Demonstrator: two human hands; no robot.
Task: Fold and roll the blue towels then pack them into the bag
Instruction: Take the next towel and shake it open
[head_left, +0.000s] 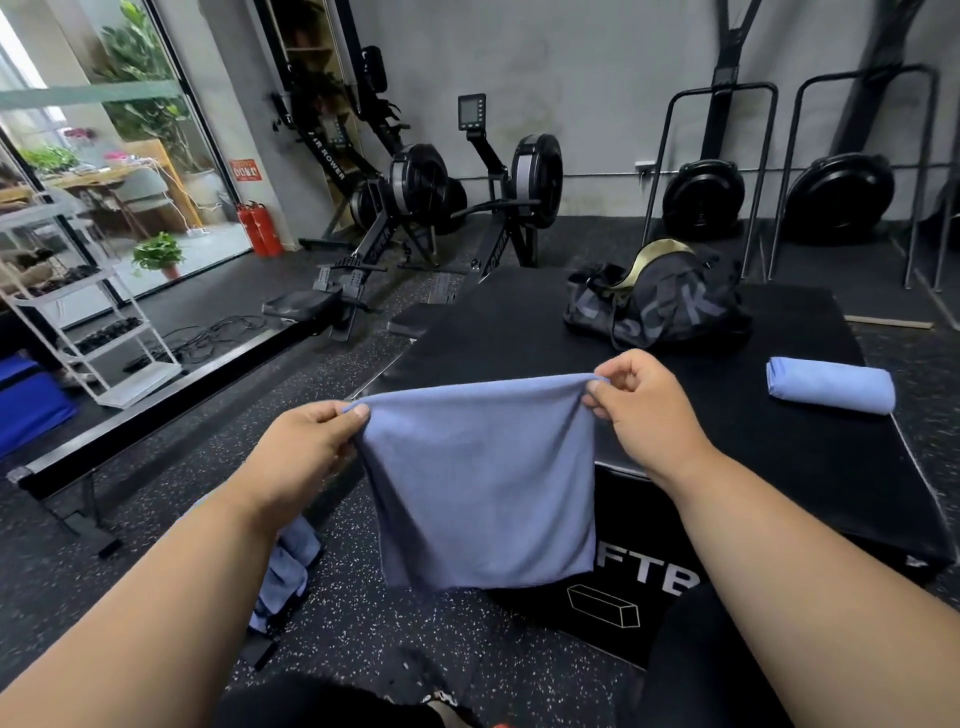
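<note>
A blue towel (480, 483) hangs folded in front of me, held up in the air by its top edge. My left hand (306, 447) pinches its top left corner. My right hand (641, 410) pinches its top right corner. A rolled blue towel (831, 385) lies on the black padded box (779, 457) to the right. The black duffel bag (657, 306) with a gold-lined opening sits at the far end of that box. More blue towel cloth (283, 571) lies on the floor under my left forearm.
Black rowing machines (415, 208) stand behind the box on the speckled rubber floor. A low black bench (156, 410) runs along the left. A white shelf rack (78, 301) stands by the window, with red fire extinguishers (260, 228) near it.
</note>
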